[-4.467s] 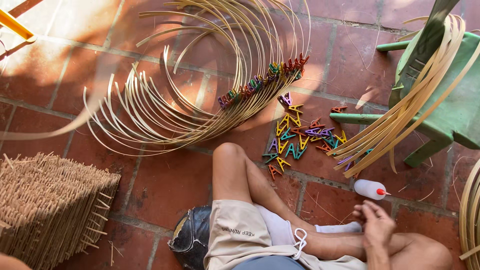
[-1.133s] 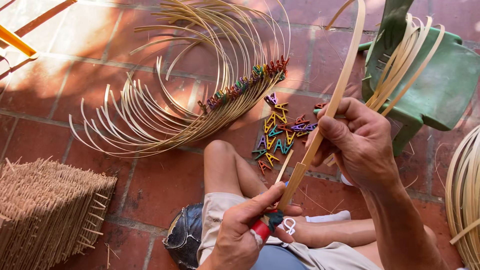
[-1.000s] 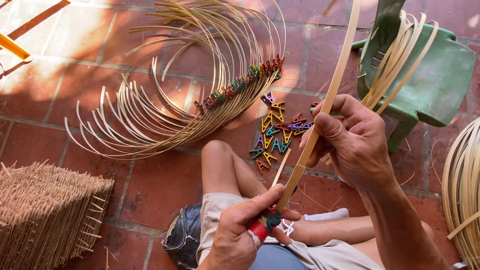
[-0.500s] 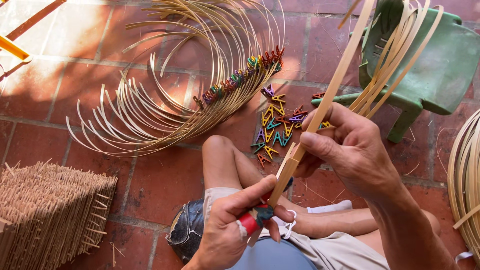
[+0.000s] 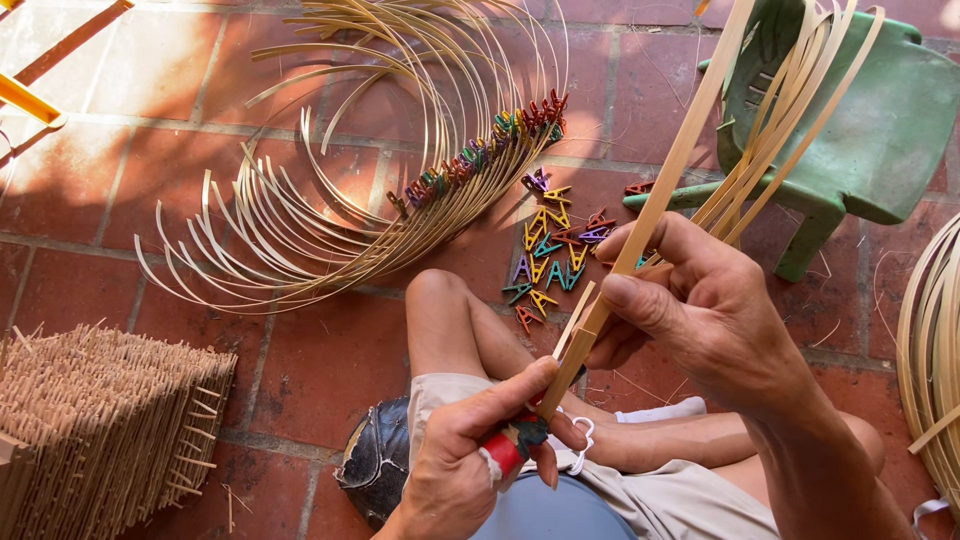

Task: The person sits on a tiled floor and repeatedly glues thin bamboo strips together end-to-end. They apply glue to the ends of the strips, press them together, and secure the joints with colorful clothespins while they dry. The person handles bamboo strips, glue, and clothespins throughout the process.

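Right hand (image 5: pixel 700 310): closed around a long bamboo strip (image 5: pixel 665 185), thumb pressed on it, above the lap.
Left hand (image 5: pixel 475 450): gripping a red-handled knife (image 5: pixel 510 445), blade end at the strip's lower end.
Strip: slanting up to the top edge, past a green plastic chair (image 5: pixel 880 130).
Floor (image 5: pixel 330 360): red brick, colourful clips (image 5: pixel 550 255) scattered beside coiled bamboo strips (image 5: pixel 360 200).
Lower left: woven basket (image 5: pixel 100 430).
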